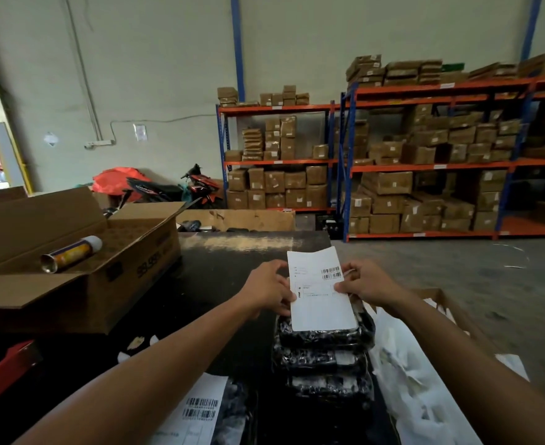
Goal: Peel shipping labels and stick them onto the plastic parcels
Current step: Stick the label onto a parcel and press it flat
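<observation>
A white shipping label point(321, 293) with barcodes is held upright over a stack of black plastic parcels point(324, 354) on the dark table point(219, 277). My left hand point(269, 289) pinches the label's left edge. My right hand point(365, 284) pinches its right edge near the barcodes. The label's lower part covers the top parcel; I cannot tell whether it touches it. Another label sheet point(197, 409) with barcodes lies at the near edge, between my forearms.
An open cardboard box point(81, 268) with a spray can point(72, 252) in it stands at the left. A red tray point(4, 367) sits below it. White plastic bags point(425, 380) fill a box at the right. Shelves of cartons point(425, 171) and a motorbike point(184, 187) stand behind.
</observation>
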`<act>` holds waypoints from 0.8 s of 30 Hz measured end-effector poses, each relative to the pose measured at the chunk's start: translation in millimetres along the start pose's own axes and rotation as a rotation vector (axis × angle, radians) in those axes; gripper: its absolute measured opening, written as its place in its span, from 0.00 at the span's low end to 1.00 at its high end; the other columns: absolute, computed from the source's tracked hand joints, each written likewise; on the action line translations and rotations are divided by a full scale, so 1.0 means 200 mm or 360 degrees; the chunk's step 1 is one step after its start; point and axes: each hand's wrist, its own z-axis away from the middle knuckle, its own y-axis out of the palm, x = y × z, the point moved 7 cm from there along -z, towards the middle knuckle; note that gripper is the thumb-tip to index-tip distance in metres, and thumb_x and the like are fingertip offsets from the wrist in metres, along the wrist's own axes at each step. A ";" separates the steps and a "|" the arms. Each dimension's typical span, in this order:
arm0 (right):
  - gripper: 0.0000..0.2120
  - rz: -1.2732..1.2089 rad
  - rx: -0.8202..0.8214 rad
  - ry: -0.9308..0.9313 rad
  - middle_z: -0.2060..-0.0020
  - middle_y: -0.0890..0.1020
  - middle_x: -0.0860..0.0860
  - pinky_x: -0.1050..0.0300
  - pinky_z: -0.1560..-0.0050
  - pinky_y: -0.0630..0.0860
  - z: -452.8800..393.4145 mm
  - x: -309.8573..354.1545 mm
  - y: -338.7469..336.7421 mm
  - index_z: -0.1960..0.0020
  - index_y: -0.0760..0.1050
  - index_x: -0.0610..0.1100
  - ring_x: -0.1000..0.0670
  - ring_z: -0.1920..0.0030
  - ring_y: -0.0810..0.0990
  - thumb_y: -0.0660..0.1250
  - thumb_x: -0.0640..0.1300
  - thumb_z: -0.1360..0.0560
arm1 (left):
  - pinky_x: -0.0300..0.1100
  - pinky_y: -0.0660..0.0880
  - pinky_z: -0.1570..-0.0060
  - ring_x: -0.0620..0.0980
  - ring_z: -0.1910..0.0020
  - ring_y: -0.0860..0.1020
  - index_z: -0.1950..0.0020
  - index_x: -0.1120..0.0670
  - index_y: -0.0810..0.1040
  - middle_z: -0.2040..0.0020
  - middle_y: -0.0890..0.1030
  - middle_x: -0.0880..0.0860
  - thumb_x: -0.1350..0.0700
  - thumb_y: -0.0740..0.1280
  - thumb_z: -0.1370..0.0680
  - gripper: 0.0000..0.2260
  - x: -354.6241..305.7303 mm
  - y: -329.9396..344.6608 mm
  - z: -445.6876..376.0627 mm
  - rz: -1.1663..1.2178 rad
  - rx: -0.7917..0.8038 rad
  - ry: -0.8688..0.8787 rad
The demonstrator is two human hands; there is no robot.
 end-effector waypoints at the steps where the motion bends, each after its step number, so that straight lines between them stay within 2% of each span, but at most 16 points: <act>1: 0.11 0.0002 -0.0001 0.0008 0.58 0.82 0.45 0.53 0.60 0.77 -0.01 -0.01 0.01 0.46 0.75 0.39 0.47 0.58 0.81 0.69 0.34 0.27 | 0.41 0.80 0.71 0.50 0.64 0.80 0.26 0.58 0.62 0.57 0.80 0.55 0.73 0.67 0.28 0.32 0.00 0.00 -0.01 -0.0038 -0.0011 -0.0004; 4: 0.12 0.0040 -0.0024 0.0034 0.54 0.83 0.42 0.48 0.52 0.80 -0.03 -0.04 0.01 0.46 0.76 0.39 0.43 0.53 0.82 0.70 0.34 0.28 | 0.38 0.78 0.73 0.50 0.65 0.79 0.28 0.58 0.64 0.53 0.80 0.56 0.71 0.69 0.28 0.31 -0.01 0.01 -0.02 -0.0214 -0.0049 0.0022; 5: 0.12 0.0065 -0.0030 0.0036 0.53 0.83 0.43 0.48 0.52 0.80 -0.03 -0.05 0.02 0.46 0.76 0.39 0.43 0.53 0.82 0.70 0.35 0.29 | 0.37 0.78 0.73 0.51 0.64 0.79 0.28 0.58 0.64 0.50 0.80 0.57 0.70 0.70 0.28 0.30 -0.02 0.01 -0.03 -0.0301 -0.0063 0.0047; 7: 0.11 0.0146 -0.0042 0.0031 0.54 0.83 0.43 0.52 0.60 0.79 -0.03 -0.05 0.03 0.47 0.76 0.40 0.45 0.56 0.82 0.71 0.36 0.29 | 0.37 0.78 0.71 0.52 0.59 0.80 0.30 0.58 0.65 0.44 0.79 0.59 0.67 0.72 0.29 0.30 -0.04 0.02 -0.04 -0.0471 -0.0099 0.0100; 10: 0.11 0.0218 -0.0069 0.0032 0.57 0.81 0.44 0.57 0.70 0.74 -0.05 -0.04 0.03 0.49 0.75 0.41 0.48 0.64 0.78 0.72 0.37 0.29 | 0.46 0.79 0.53 0.55 0.48 0.80 0.31 0.56 0.65 0.42 0.79 0.58 0.62 0.75 0.31 0.32 -0.03 0.03 -0.07 -0.0680 -0.0133 0.0141; 12: 0.12 0.0252 -0.0091 0.0045 0.58 0.81 0.45 0.57 0.70 0.73 -0.06 -0.05 0.02 0.49 0.74 0.41 0.48 0.64 0.78 0.72 0.37 0.30 | 0.49 0.77 0.47 0.56 0.45 0.78 0.31 0.56 0.65 0.42 0.79 0.57 0.60 0.76 0.32 0.33 -0.02 0.04 -0.08 -0.0738 -0.0125 0.0147; 14: 0.16 0.0283 -0.0128 0.0065 0.58 0.81 0.46 0.54 0.65 0.76 -0.06 -0.06 0.03 0.47 0.73 0.40 0.47 0.61 0.79 0.74 0.37 0.32 | 0.49 0.77 0.48 0.56 0.45 0.78 0.30 0.56 0.64 0.42 0.79 0.57 0.59 0.76 0.31 0.33 -0.01 0.04 -0.09 -0.0744 -0.0099 0.0163; 17: 0.23 0.0603 -0.0237 0.0130 0.50 0.80 0.46 0.51 0.49 0.77 -0.05 -0.05 0.00 0.42 0.72 0.44 0.46 0.49 0.78 0.76 0.43 0.34 | 0.48 0.74 0.44 0.56 0.39 0.75 0.27 0.55 0.61 0.36 0.77 0.57 0.58 0.74 0.28 0.34 -0.01 0.04 -0.09 -0.0797 -0.0056 0.0242; 20: 0.25 0.0805 -0.0219 0.0168 0.45 0.77 0.47 0.49 0.46 0.76 -0.03 -0.03 0.00 0.40 0.70 0.47 0.46 0.46 0.76 0.75 0.47 0.33 | 0.44 0.70 0.40 0.54 0.35 0.72 0.25 0.54 0.60 0.31 0.72 0.55 0.55 0.71 0.26 0.33 0.00 0.05 -0.10 -0.0908 -0.0023 0.0288; 24: 0.25 0.0928 -0.0076 -0.0079 0.36 0.71 0.49 0.50 0.38 0.72 -0.10 0.03 0.06 0.33 0.67 0.53 0.47 0.38 0.72 0.70 0.46 0.28 | 0.42 0.67 0.37 0.54 0.31 0.69 0.23 0.51 0.57 0.26 0.66 0.55 0.48 0.64 0.21 0.30 0.02 0.06 -0.16 -0.1094 0.0106 0.0230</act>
